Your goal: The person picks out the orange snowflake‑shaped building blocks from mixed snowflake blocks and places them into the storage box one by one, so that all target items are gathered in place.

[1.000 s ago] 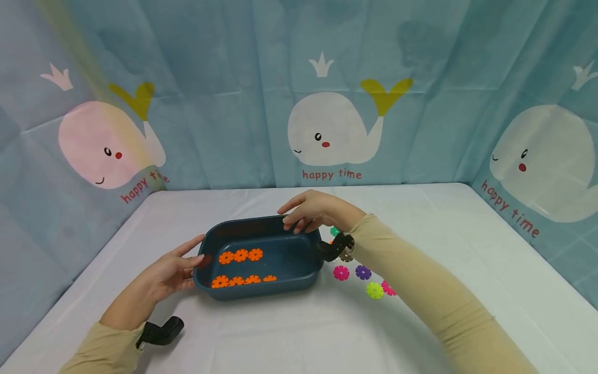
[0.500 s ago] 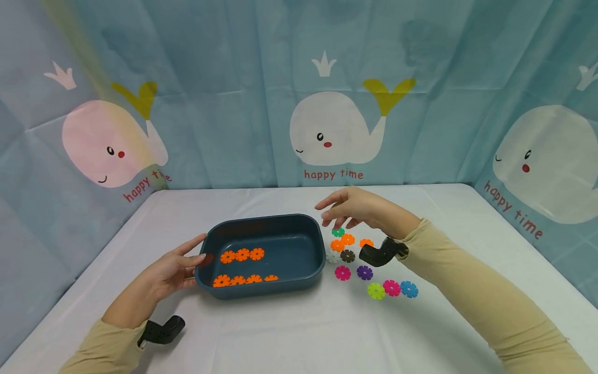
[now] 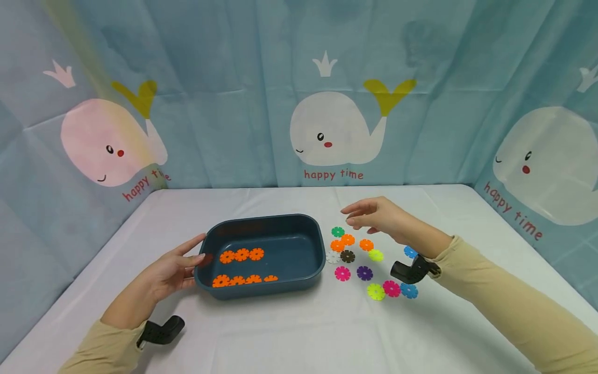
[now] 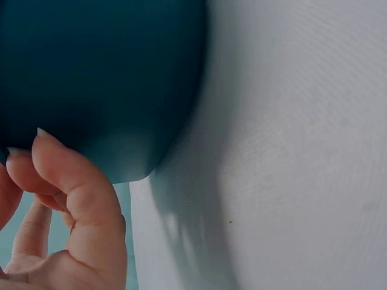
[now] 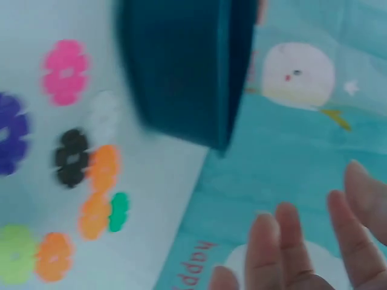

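Observation:
A dark teal plastic tray (image 3: 268,244) with rounded corners sits on the white tabletop. Several orange snowflake discs (image 3: 241,254) lie inside it, mirrored by its shiny wall or lying in two rows; I cannot tell which. My left hand (image 3: 170,272) grips the tray's left end, thumb at the rim; the left wrist view has its fingertips (image 4: 48,145) against the outer wall. My right hand (image 3: 380,218) hovers, fingers loosely extended and holding nothing, above the loose discs to the right. Closest below it are a green disc (image 3: 338,231) and an orange disc (image 3: 366,244).
Right of the tray lie a brown disc (image 3: 348,256), a purple disc (image 3: 364,273), a pink disc (image 3: 342,274), a yellow-green disc (image 3: 376,291) and several others. One blue disc (image 3: 410,252) is partly behind the right wrist. A whale-print curtain (image 3: 224,135) surrounds the table.
My right hand has left the tray's far right corner and moved rightward over the loose discs, uncovering several of them. The left hand and the tray have stayed nearly still.

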Demonstrator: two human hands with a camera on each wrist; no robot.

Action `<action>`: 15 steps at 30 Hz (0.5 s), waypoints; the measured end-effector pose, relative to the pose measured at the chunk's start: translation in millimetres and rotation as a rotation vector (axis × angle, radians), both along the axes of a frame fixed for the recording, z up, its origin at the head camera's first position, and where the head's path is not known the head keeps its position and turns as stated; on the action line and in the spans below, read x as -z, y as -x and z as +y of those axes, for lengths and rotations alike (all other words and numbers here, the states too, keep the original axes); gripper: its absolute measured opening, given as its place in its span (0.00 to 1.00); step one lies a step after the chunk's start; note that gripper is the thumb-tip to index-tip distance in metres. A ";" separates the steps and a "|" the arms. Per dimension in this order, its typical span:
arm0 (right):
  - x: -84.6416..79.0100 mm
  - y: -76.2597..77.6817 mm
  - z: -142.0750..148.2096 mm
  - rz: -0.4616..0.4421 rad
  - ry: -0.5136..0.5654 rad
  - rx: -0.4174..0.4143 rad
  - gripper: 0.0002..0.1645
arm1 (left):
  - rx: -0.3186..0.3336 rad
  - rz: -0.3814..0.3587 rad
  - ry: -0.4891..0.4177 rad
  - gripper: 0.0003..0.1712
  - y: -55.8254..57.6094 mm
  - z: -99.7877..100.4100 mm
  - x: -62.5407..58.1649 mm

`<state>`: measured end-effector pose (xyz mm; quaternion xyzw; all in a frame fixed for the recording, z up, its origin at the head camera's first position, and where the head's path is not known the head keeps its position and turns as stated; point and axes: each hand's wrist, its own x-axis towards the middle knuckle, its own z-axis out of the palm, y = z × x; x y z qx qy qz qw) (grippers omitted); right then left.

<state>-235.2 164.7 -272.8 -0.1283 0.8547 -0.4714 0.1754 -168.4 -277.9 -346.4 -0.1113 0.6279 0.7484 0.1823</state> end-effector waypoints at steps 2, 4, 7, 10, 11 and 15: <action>5.2 -1.5 5.4 0.009 0.022 0.007 0.26 | 0.000 -0.001 -0.002 0.23 0.1 -0.1 -0.3; 10.4 -2.0 10.6 0.018 0.041 0.017 0.26 | -0.001 -0.003 -0.003 0.23 0.3 -0.2 -0.7; 17.8 -1.1 17.4 0.046 0.058 0.018 0.25 | -0.003 -0.004 -0.001 0.23 0.3 -0.3 -0.9; 24.7 1.0 23.7 0.085 0.065 0.005 0.25 | -0.006 -0.002 0.005 0.23 -0.2 -0.2 -0.9; 27.1 1.9 25.8 0.097 0.065 -0.003 0.25 | -0.005 -0.002 0.006 0.24 -0.4 -0.1 -0.9; 36.5 6.7 34.9 0.124 0.047 -0.039 0.25 | -0.003 -0.004 0.001 0.24 -0.6 0.4 -1.0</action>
